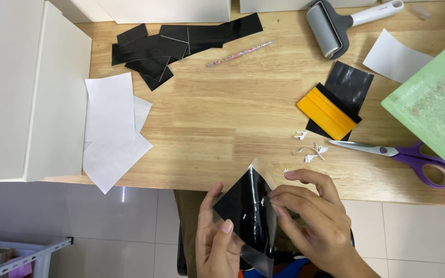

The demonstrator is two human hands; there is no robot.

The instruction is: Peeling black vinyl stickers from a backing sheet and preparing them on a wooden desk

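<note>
Two bare hands: left hand (216, 242), right hand (312, 219). No sleeves, rings or watch. Short, plain, unpainted fingernails.

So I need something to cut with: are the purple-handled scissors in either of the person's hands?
No, the purple-handled scissors lie on the wooden table, while both hands hold a glossy black sheet.

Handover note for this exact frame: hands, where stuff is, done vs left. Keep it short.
Left hand: holds the black glossy sheet from below, off the table edge.
Right hand: fingers pinch the sheet's right edge, where a clear film seems to be lifting.
On the wooden table: black offcuts, white backing papers, yellow squeegee, purple scissors, grey roller, green mat.
Done: pieces cut. Left: the peel looks barely begun.
</note>
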